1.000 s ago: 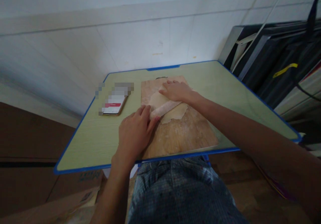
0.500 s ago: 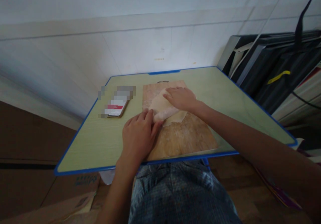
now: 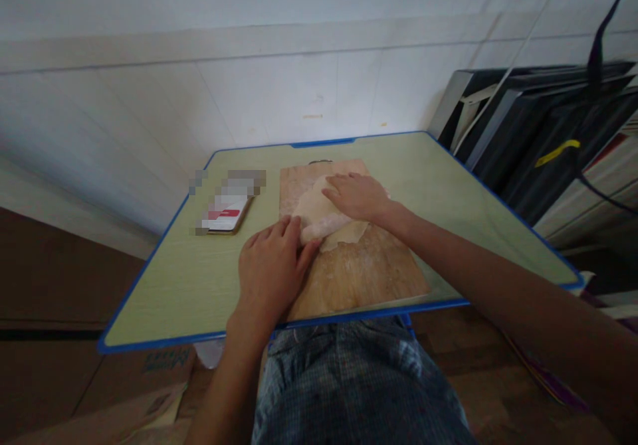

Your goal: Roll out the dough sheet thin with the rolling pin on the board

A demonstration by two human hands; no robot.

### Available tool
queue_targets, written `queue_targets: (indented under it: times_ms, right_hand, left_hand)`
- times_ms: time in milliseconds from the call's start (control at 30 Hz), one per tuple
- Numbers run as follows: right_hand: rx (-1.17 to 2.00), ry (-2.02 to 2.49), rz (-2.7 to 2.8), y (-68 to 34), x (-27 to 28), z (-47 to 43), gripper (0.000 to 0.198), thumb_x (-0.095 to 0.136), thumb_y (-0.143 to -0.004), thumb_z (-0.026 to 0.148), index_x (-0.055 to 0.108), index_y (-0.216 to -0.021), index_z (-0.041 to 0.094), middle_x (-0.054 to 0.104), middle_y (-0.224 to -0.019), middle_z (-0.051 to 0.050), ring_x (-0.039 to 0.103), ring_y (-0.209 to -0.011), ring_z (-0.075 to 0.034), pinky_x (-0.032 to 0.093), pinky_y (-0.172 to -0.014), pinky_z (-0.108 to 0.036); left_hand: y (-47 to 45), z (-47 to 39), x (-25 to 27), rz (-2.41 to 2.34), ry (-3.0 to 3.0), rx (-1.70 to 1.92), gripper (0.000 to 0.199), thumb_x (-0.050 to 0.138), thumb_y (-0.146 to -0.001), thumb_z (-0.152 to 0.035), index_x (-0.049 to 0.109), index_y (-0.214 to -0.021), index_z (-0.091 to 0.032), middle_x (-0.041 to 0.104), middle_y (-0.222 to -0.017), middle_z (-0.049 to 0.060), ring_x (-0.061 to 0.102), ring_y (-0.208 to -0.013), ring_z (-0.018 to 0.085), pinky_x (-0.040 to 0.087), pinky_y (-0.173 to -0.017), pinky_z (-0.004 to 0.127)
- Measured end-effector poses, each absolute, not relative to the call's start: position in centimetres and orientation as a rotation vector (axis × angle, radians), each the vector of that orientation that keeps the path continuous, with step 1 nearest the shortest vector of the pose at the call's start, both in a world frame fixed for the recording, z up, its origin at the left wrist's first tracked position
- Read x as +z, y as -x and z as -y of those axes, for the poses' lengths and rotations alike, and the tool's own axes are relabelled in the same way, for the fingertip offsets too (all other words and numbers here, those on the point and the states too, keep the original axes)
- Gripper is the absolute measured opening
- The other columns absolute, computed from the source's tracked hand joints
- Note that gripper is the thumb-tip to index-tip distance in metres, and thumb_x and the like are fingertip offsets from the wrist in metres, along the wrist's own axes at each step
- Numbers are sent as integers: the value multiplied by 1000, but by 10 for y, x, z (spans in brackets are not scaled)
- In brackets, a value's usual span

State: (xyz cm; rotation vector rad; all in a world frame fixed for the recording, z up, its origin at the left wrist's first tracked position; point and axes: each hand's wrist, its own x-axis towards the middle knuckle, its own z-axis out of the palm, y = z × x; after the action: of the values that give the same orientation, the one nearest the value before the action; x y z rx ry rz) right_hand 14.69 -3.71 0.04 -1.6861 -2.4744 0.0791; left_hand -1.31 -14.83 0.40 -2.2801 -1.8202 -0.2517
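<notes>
A thin, pale sheet of dough (image 3: 316, 200) lies on a floured wooden board (image 3: 363, 272). Along its near side runs a thick, whitish roll (image 3: 326, 224); whether a rolling pin is inside it I cannot see. My left hand (image 3: 272, 259) is closed around the left end of this roll, thumb on the near side and fingers on the far side. My right hand (image 3: 356, 196) lies flat on the dough with fingers stretched to the left, covering the roll's right part. A ragged flap of dough (image 3: 349, 234) shows below the roll.
The board rests on a pale green table (image 3: 463, 232) with a blue rim. A phone (image 3: 224, 220), partly blurred out, lies left of the board. A white wall (image 3: 279, 99) stands behind. Dark flat panels (image 3: 528, 133) lean at the right, and a cardboard box (image 3: 159, 372) sits below left.
The view has shifted slightly, so the table and board appear a little further left. Both hands keep nearly the same place on the dough.
</notes>
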Motion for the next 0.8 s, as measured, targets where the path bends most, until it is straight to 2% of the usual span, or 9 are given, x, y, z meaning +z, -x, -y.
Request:
queue_targets:
  times_ms: [267,467,633,800]
  right_hand:
    - [120,1707,2474,-139,2,26,47,29,-93,41,51,-125,16,52,-131,-15,46,-120,-32,37,-95,-48]
    - [26,1691,2500,-145,3,42,44,26,-94,38,49,-126,18,49,-135,-12,42,-123,-28,34,-97,-45]
    - [81,1726,2503,-137,3,26,43,30,-92,38,53,-122,17,53,-130,-14,47,-118,-29,37,-95,-44]
    - [99,1682,2526,-140,2,27,43,30,-92,37,51,-123,16,51,-132,-14,45,-120,-29,37,-95,-44]
  left_hand:
    - [19,141,7,1898,2285,-177,41,32,-93,-46,53,-116,-20,63,-115,6,63,-89,24,46,-67,34]
    - [13,150,7,1881,2282,-179,41,34,-92,-45,51,-120,-20,60,-122,7,62,-96,24,46,-75,34]
    - [19,135,9,1962,2301,-127,44,25,-94,-47,52,-119,-24,58,-125,4,64,-93,24,48,-67,34]
    - [20,141,8,1953,2292,-147,47,24,-94,-48,46,-128,-22,55,-129,6,63,-95,25,49,-70,35]
